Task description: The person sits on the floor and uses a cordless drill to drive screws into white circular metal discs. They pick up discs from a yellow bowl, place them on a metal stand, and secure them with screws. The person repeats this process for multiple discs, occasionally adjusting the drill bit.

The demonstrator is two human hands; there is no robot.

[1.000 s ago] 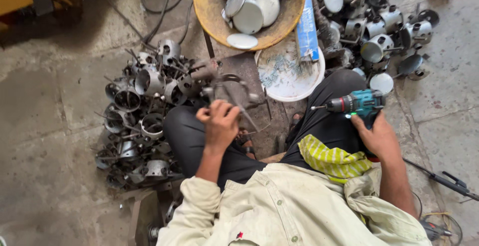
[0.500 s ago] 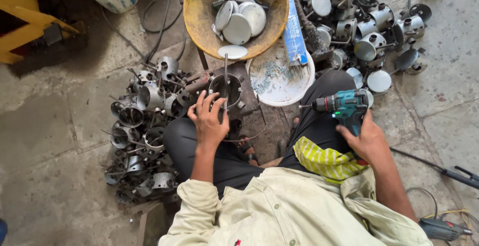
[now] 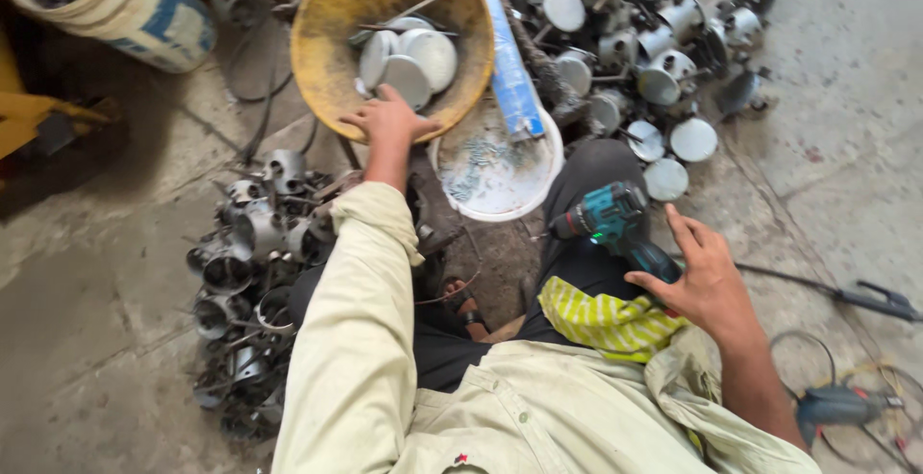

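reaching left hand (image 3: 389, 120) into round yellow basin (image 3: 332, 22), right hand (image 3: 710, 282) gripping teal drill (image 3: 611, 219)

- I see a pale cream shirt (image 3: 538, 416), long-sleeved on the left arm.
- The right sleeve is rolled above the elbow.
- Dark trousers (image 3: 577, 253).
- Both hands are bare: left hand (image 3: 389, 120), right hand (image 3: 707, 282).

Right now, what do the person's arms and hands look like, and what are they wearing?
The left arm wears a long, loose, pale cream shirt sleeve that reaches the wrist. The left hand is bare, with no glove. On the right arm the same cream sleeve is pushed up near the elbow, so the forearm is bare. The right hand is bare too. I see no watch or rings.
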